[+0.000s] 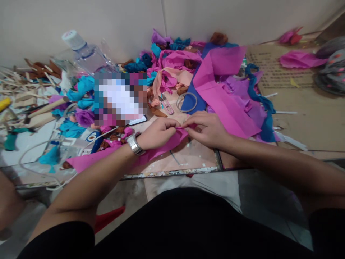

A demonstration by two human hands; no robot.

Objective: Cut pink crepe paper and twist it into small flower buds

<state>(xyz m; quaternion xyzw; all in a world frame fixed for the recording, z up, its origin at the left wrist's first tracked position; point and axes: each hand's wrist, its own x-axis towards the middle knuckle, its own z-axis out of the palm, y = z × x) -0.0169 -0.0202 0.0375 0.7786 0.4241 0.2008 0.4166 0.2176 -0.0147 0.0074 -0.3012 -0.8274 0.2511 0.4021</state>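
Observation:
My left hand [159, 133], with a metal watch [134, 144] on its wrist, pinches the edge of a strip of pink crepe paper [159, 151]. The strip trails left under my forearm across the table. My right hand [206, 128] meets it fingertip to fingertip and grips the same edge. Just beyond my hands lie a ring of thin wire [187, 103] and pink-handled thread snips [167, 106]. A wide pink crepe paper sheet [229, 104] lies past my right hand, partly over a blue sheet [194, 94].
A clear plastic bottle [88, 55] leans at the back left. Wooden sticks [24, 84] are heaped at the far left, with crumpled coloured paper [84, 86] nearby. A white cable [35, 144] loops at the left. Brown cardboard [291, 108] lies on the right.

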